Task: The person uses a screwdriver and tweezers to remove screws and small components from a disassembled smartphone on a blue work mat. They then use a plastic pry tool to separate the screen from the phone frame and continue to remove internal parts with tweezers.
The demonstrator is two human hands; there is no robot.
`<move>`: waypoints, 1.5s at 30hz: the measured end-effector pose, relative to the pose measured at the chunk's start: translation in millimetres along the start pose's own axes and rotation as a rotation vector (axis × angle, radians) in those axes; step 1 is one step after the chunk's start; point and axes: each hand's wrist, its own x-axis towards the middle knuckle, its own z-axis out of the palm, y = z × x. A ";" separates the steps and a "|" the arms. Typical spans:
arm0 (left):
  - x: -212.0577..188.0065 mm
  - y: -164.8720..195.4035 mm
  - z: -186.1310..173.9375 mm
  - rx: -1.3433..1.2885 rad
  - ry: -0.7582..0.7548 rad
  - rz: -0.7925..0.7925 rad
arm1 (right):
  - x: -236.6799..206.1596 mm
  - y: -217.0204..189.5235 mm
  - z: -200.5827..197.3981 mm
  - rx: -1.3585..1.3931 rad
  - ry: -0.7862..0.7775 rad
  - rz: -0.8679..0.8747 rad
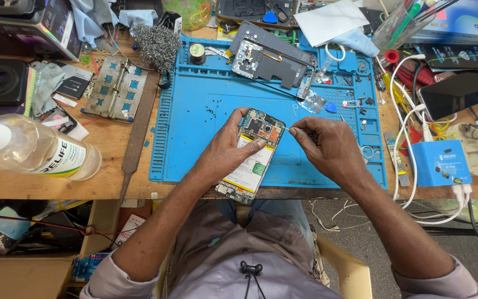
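An opened phone (255, 155) (circuit board and battery exposed) lies tilted over the blue mat's near edge.

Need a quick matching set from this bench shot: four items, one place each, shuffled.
1 opened phone
2 clear bottle
3 steel wool
4 blue box

a table's left edge, lying on its side
b right of the blue mat, with white cables
c in the left hand
d by the mat's top left corner

Pairs: 1-c, 2-a, 3-d, 4-b
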 end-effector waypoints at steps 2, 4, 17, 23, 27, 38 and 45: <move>0.0 0.9 0.1 0.032 0.007 0.007 | -0.8 -0.1 -0.9 0.021 0.005 -0.001; -0.1 1.2 0.3 0.055 0.015 0.005 | -2.2 1.5 -1.9 0.044 -0.024 0.046; 0.2 -1.9 0.3 0.039 0.017 0.041 | -32.4 -0.2 -0.9 0.061 -0.093 0.057; 0.7 -0.2 0.8 0.072 0.027 0.020 | -42.8 -2.9 5.8 0.038 -0.117 -0.028; 1.0 -2.0 0.2 0.049 0.026 0.006 | -48.4 -2.5 12.9 -0.037 -0.095 -0.093; 22.1 -9.4 -21.6 0.041 -0.167 -0.066 | -50.2 16.4 7.1 -0.051 0.060 -0.074; 56.3 16.6 -35.3 0.612 -0.382 -0.126 | -54.4 29.9 41.1 -0.202 0.187 -0.259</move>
